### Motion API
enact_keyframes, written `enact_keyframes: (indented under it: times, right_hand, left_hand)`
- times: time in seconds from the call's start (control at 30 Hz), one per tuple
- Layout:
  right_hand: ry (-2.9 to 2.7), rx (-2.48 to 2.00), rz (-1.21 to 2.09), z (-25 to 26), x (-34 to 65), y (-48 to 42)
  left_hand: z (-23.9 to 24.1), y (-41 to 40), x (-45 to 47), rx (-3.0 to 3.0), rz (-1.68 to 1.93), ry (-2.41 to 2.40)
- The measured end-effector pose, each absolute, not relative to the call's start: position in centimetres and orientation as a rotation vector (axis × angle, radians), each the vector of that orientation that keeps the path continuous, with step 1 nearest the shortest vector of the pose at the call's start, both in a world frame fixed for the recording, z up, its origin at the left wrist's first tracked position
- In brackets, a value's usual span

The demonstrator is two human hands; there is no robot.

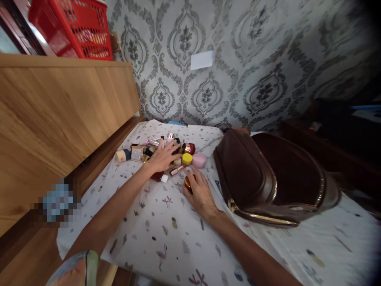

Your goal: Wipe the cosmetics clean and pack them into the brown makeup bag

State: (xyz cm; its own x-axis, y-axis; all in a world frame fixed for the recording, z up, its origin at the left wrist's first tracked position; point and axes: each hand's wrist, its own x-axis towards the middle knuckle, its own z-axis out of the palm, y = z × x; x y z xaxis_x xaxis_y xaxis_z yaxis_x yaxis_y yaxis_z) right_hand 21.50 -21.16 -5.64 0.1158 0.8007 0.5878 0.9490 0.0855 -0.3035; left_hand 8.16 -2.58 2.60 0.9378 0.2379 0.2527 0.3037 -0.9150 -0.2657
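Note:
My left hand (162, 158) lies flat with spread fingers on top of a pile of small cosmetics (154, 149) on a patterned white cloth (166, 230). The pile holds a yellow-lidded jar (187, 158), a pink jar (199, 160), a dark red jar (189, 148), a cream tube (122, 155) and a glittery box (137, 153). My right hand (200, 193) is closed round a small red and gold jar (187, 183) just in front of the pile. A red bottle with a white cap (160, 177) lies under my left wrist.
An open brown bag with gold zips (262, 174) lies on the cloth to the right of the hands. A wooden cabinet (59, 115) stands along the left with a red plastic basket (74, 28) on top. Patterned grey wallpaper (238, 71) is behind.

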Motion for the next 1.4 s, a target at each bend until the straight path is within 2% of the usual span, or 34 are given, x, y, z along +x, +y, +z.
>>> enact_keyframes:
  times: [0.23, 0.57, 0.87, 1.1, 1.27, 1.4]
  right_hand:
    - [-1.696, -1.719, -0.188, -5.8, 21.5, -21.3]
    - [-1.717, -1.705, -0.157, -5.3, 21.6, -21.3]
    - [-1.715, -1.705, -0.142, -5.3, 21.6, -21.4]
    - [-1.717, -1.717, -0.117, -4.9, 21.6, -21.5]
    - [-1.712, -1.749, -0.094, -4.6, 21.5, -21.6]
    - [-1.709, -1.806, -0.090, -4.4, 21.3, -21.6]
  left_hand:
    - [2.5, -1.2, 9.4, -2.758, -0.244, -0.529]
    - [3.4, 3.0, 6.0, -2.714, -0.215, -1.177]
    - [3.6, 6.2, 3.2, -2.661, -0.257, -1.439]
    - [3.3, 6.0, 4.3, -2.532, -0.368, -1.630]
    - [4.0, 4.9, 4.6, -2.479, -0.463, -1.651]
    - [5.0, 3.5, 4.5, -2.577, -0.543, -1.366]
